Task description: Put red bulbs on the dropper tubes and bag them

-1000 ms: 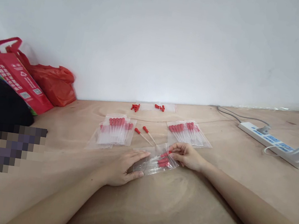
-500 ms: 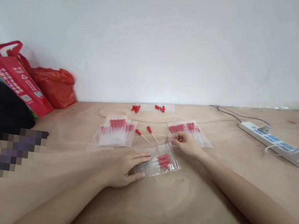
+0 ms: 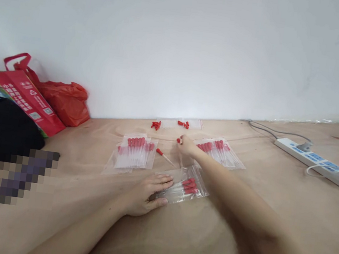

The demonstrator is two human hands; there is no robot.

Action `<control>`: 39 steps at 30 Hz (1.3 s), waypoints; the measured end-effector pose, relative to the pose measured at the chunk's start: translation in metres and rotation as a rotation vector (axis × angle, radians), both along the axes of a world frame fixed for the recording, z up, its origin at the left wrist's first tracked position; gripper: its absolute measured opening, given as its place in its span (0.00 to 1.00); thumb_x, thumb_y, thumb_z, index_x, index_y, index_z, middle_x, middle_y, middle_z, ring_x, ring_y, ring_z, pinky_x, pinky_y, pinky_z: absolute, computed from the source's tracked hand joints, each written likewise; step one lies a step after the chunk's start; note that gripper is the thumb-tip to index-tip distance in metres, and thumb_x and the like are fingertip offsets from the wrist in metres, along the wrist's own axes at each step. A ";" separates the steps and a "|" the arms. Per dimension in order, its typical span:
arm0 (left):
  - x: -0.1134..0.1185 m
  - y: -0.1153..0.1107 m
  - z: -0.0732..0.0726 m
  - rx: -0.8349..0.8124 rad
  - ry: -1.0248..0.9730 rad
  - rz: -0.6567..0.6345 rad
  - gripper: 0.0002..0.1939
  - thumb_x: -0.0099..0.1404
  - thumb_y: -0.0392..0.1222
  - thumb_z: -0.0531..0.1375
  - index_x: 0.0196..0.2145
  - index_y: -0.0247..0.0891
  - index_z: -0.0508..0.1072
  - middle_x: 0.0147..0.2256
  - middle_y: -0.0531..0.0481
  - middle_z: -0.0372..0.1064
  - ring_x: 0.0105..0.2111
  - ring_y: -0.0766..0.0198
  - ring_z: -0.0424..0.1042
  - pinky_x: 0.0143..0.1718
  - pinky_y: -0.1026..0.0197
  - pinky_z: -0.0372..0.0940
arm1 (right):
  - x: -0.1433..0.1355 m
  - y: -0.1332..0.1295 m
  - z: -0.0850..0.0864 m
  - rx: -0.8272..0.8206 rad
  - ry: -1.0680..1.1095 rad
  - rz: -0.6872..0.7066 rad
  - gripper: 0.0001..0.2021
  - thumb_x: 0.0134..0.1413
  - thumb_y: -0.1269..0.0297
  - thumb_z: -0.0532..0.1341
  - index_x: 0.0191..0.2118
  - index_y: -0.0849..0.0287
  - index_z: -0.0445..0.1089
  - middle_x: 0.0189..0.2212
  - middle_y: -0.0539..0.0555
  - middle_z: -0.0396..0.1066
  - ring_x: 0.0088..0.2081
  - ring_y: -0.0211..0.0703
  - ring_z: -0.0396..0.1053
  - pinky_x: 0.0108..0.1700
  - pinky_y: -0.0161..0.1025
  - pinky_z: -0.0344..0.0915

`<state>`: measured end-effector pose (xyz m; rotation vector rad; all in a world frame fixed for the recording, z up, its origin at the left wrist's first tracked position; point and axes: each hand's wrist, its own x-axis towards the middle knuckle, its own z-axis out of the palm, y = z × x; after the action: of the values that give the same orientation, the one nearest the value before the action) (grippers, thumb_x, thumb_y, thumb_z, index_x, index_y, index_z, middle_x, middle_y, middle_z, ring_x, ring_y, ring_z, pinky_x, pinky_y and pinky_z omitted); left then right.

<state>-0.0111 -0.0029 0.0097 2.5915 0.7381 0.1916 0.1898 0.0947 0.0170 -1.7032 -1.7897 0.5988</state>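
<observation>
Two hands working over packets of red-capped droppers

The left hand is pressing flat on a clear bag of droppers, while the right hand is reaching past it, seemingly pinching a loose dropper; another dropper is lying on the wooden table.

A single head-worn camera looks forward and down from the person's own seat, across a plywood tabletop toward a white wall that fills the upper half of the frame. It sits close above the near edge, so both forearms run in from the bottom and the left hand and right hand lie mid-frame. With one view only, no part of the scene is shared with another camera.
</observation>
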 end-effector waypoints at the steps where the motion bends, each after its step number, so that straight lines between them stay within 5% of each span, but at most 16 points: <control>1: 0.000 0.001 -0.001 -0.005 0.005 0.002 0.24 0.63 0.48 0.51 0.56 0.39 0.57 0.57 0.46 0.51 0.57 0.58 0.50 0.57 0.50 0.47 | 0.013 -0.006 0.000 0.029 0.040 -0.042 0.14 0.49 0.71 0.52 0.44 0.64 0.59 0.32 0.58 0.69 0.33 0.42 0.68 0.33 0.36 0.62; 4: 0.000 0.001 -0.001 -0.007 0.017 0.018 0.24 0.63 0.48 0.51 0.56 0.40 0.57 0.57 0.47 0.51 0.58 0.57 0.50 0.57 0.49 0.47 | 0.054 -0.032 -0.008 0.145 0.296 -0.189 0.18 0.52 0.68 0.47 0.51 0.62 0.48 0.26 0.50 0.65 0.22 0.35 0.65 0.24 0.34 0.62; 9: 0.000 0.000 0.000 0.017 0.003 0.019 0.24 0.63 0.48 0.51 0.55 0.42 0.57 0.57 0.49 0.52 0.57 0.58 0.51 0.57 0.50 0.48 | 0.096 -0.078 -0.035 0.316 0.723 -0.389 0.17 0.45 0.62 0.55 0.42 0.57 0.52 0.20 0.42 0.58 0.18 0.33 0.62 0.20 0.33 0.62; 20: 0.001 -0.003 0.003 0.022 0.048 0.066 0.27 0.63 0.49 0.51 0.58 0.40 0.52 0.57 0.46 0.52 0.57 0.56 0.51 0.56 0.50 0.50 | 0.056 -0.099 -0.038 0.109 1.087 -0.345 0.15 0.41 0.64 0.59 0.35 0.54 0.51 0.22 0.43 0.62 0.21 0.34 0.66 0.25 0.35 0.66; 29: 0.001 -0.004 0.003 0.013 0.013 0.075 0.29 0.63 0.49 0.51 0.59 0.42 0.48 0.59 0.47 0.48 0.57 0.56 0.51 0.55 0.50 0.50 | 0.056 -0.111 -0.037 -0.103 0.842 0.124 0.17 0.36 0.57 0.65 0.30 0.58 0.59 0.19 0.44 0.66 0.15 0.29 0.59 0.18 0.29 0.57; 33: 0.001 -0.004 0.003 0.019 0.012 0.079 0.28 0.63 0.49 0.51 0.59 0.43 0.48 0.58 0.47 0.49 0.56 0.56 0.51 0.55 0.50 0.51 | 0.055 -0.106 -0.035 -0.217 0.729 0.143 0.17 0.33 0.56 0.66 0.28 0.61 0.65 0.21 0.48 0.69 0.15 0.29 0.59 0.15 0.29 0.53; 39: 0.001 -0.004 0.003 0.024 -0.002 0.081 0.28 0.62 0.48 0.52 0.58 0.42 0.49 0.57 0.47 0.51 0.56 0.56 0.52 0.54 0.51 0.52 | 0.046 -0.103 -0.040 -0.199 0.735 0.121 0.16 0.35 0.53 0.64 0.28 0.62 0.70 0.22 0.51 0.71 0.25 0.37 0.67 0.29 0.35 0.63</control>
<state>-0.0102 -0.0073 0.0126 2.5853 0.8458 0.2289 0.2353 -0.0084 -0.0232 -1.2453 -1.3253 1.2941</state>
